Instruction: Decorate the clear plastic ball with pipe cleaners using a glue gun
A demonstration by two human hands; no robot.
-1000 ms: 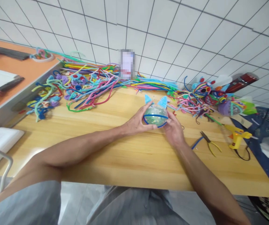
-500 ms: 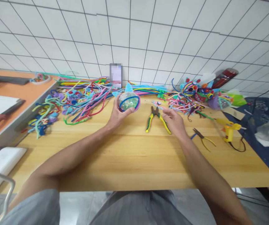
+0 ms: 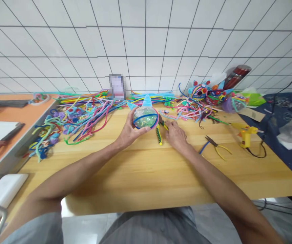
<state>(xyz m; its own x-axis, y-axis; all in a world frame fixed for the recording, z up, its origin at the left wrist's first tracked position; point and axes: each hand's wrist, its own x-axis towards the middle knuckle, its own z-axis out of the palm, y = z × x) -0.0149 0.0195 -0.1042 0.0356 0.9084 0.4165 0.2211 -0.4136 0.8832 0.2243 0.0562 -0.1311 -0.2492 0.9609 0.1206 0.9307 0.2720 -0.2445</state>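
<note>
My left hand (image 3: 131,131) is closed around the side of a clear round ball (image 3: 146,121) with a dark blue band, a pink edge and pale blue pointed pieces on top. The ball is held above the wooden table. To its right, my right hand (image 3: 175,134) curls over one handle of the yellow-and-black pliers (image 3: 159,135), which lie on the table. The ball partly covers the pliers' jaws, and my fingers hide most of the right handle.
Pipe cleaners (image 3: 90,115) are heaped at the left and back. A phone (image 3: 117,86) leans on the tiled wall. Smaller pliers (image 3: 215,144) and a yellow glue gun (image 3: 247,136) lie right. Decorated balls (image 3: 199,92) and a dark red bottle (image 3: 237,77) stand behind.
My right hand has come down and left from beside the pliers' jaws onto their right handle. The ball in my left hand has shifted slightly right and nearer, now overlapping the jaws.
</note>
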